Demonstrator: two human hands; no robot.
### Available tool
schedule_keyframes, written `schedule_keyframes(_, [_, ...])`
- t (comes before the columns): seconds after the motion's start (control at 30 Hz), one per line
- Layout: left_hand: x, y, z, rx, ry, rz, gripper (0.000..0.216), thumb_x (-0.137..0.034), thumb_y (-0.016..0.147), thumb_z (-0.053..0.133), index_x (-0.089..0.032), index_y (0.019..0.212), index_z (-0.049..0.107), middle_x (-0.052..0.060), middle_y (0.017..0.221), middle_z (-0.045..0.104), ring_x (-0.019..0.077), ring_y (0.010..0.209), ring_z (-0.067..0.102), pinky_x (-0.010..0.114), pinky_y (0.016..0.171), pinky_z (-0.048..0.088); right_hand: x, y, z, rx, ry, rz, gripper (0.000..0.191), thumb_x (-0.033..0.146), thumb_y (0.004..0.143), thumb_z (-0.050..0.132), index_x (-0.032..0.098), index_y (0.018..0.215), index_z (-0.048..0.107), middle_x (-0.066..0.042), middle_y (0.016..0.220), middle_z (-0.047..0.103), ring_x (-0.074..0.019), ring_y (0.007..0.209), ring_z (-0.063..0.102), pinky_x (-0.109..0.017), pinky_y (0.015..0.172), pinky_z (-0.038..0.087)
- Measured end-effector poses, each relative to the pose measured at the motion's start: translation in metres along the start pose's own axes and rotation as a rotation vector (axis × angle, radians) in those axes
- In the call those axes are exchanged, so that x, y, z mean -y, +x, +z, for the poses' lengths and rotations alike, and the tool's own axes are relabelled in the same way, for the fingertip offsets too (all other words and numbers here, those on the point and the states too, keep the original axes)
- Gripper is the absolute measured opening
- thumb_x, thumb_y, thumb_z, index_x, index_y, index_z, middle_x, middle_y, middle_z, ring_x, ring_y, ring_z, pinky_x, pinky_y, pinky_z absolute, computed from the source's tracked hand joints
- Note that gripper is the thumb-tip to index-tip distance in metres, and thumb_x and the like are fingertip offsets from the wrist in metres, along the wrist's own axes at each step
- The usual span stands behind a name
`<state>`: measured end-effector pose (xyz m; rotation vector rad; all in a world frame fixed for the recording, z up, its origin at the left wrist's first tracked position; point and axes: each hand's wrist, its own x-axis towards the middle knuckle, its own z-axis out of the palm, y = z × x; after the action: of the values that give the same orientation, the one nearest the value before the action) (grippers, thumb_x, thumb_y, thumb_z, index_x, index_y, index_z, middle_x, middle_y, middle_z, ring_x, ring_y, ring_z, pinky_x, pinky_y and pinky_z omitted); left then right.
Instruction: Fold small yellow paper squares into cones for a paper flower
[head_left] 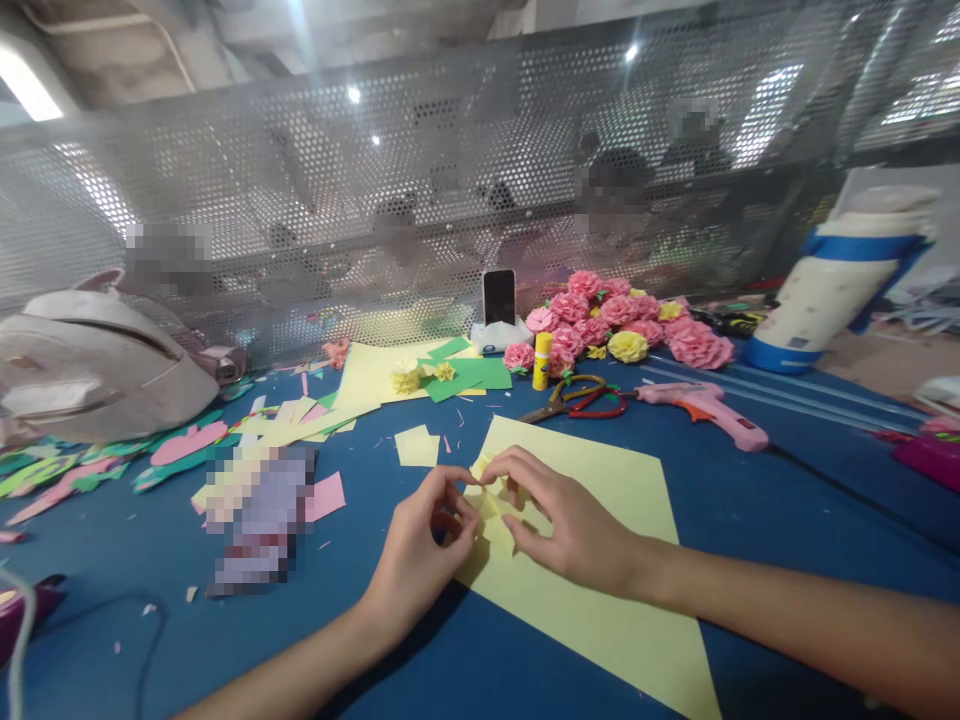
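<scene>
Between my two hands is a small folded yellow paper piece [495, 515], its petal-like edges standing up. My left hand [431, 535] pinches its left edge between thumb and fingers. From the right, my right hand [574, 515] curls over the same piece, fingertips at its top and the thumb near its lower side. Below both hands lies a large pale yellow paper sheet [615, 610], flat on the blue table [360, 660]. The paper piece is partly hidden by my fingers.
Scissors [577, 400], a pink glue gun [712, 408] and a glue stick [541, 362] lie or stand beyond the sheet. Pink paper flowers [600, 315] are heaped behind. A phone [499, 298], a bottle [832, 285], a bag [105, 360] and paper scraps [417, 446] surround the area.
</scene>
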<state>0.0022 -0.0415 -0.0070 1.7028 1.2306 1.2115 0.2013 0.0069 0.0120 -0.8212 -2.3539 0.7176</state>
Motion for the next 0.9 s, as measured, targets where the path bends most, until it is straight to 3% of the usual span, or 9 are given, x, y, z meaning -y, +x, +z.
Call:
schedule_keyframes(0.2, [0.003,0.001,-0.005,0.025,0.175,0.029,0.021,-0.013,0.081,0.054,-0.022,0.101,0.056,-0.003,0.079,0.059,0.0113,0.068,0.057,0.021,0.063,0.045,-0.008,0.000,-0.002,0.019,0.014,0.080,0.038,0.016,0.085,0.060,0.027,0.121,0.051,0.002,0.089,0.061,-0.0136,0.071,0.059,-0.025,0.065,0.045])
schedule_keyframes(0.4, [0.004,-0.002,-0.008,0.058,0.394,0.124,0.021,-0.008,0.082,0.052,-0.023,0.097,0.051,-0.002,0.088,0.062,0.0147,0.079,0.058,0.024,0.071,0.044,-0.006,0.001,-0.005,0.017,0.047,0.086,0.030,0.024,0.087,0.067,0.025,0.114,0.055,0.002,0.090,0.063,-0.0129,0.070,0.056,-0.025,0.066,0.044])
schedule_keyframes(0.63, [0.004,-0.006,-0.010,0.125,0.639,0.401,0.010,-0.013,0.096,0.050,-0.022,0.094,0.055,0.000,0.080,0.065,0.0157,0.069,0.056,0.026,0.066,0.039,-0.007,0.003,-0.007,0.053,0.087,0.069,0.030,0.030,0.076,0.083,0.023,0.094,0.060,0.004,0.085,0.066,-0.0144,0.075,0.056,-0.024,0.066,0.043])
schedule_keyframes(0.9, [-0.004,-0.007,-0.015,0.203,0.786,0.720,0.021,-0.017,0.104,0.042,-0.018,0.094,0.061,0.004,0.079,0.068,0.0167,0.078,0.062,0.029,0.073,0.042,-0.010,0.003,-0.006,0.137,0.059,0.002,0.034,0.018,0.073,0.082,0.023,0.101,0.063,0.003,0.088,0.069,-0.0157,0.080,0.059,-0.026,0.073,0.044])
